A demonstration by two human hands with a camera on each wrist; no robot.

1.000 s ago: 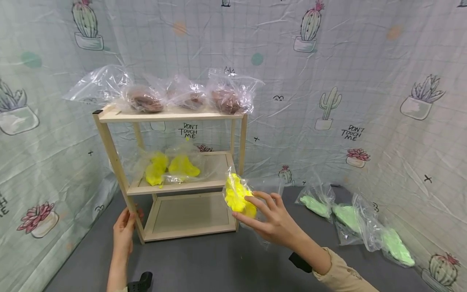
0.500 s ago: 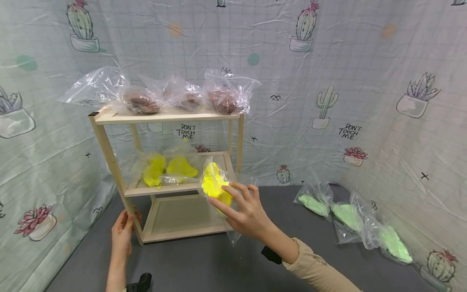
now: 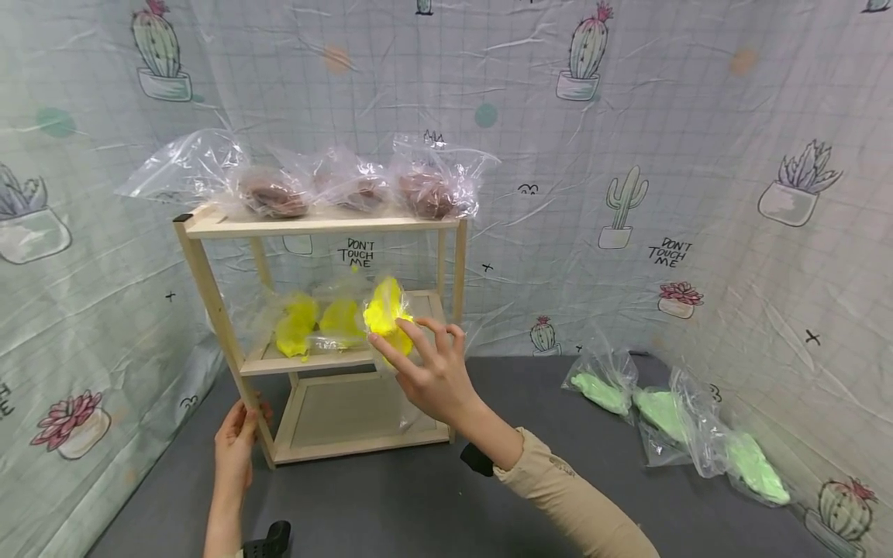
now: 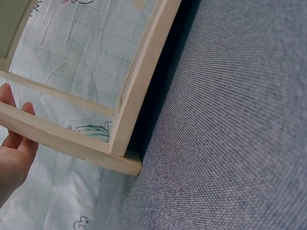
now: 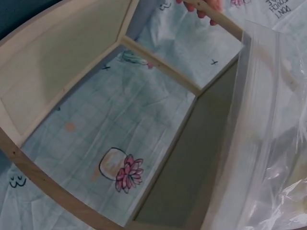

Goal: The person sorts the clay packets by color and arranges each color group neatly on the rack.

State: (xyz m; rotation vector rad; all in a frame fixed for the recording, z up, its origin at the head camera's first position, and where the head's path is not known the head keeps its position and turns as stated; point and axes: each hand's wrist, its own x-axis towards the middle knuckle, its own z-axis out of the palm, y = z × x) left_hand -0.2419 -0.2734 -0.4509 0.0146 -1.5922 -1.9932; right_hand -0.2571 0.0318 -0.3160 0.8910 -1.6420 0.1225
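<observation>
My left hand [image 3: 235, 443] grips the left front post of a small wooden shelf rack [image 3: 219, 314], low near the table. In the left wrist view, the fingers of that hand [image 4: 17, 155] wrap the post [image 4: 72, 143]. Between thumb and fingers, my right hand [image 3: 439, 376] pinches a clear zip bag with a bright yellow lump [image 3: 384, 310], held at the right front of the middle shelf. The bag's loose end hangs down past that shelf's edge. Two similar yellow bags, one at left [image 3: 296, 325] and one beside it [image 3: 340, 319], lie on the middle shelf.
Bags with brown lumps [image 3: 272, 194] line the top shelf. On the grey table [image 3: 530, 504] at right lie bags with pale green lumps [image 3: 663, 415]. The bottom shelf [image 3: 349, 415] is a flat board. Cactus-print sheeting [image 3: 544, 139] hangs around the table.
My right hand has carried the yellow bag left and upward, from beside the rack to the front of the middle shelf. The left hand has kept its grip on the post.
</observation>
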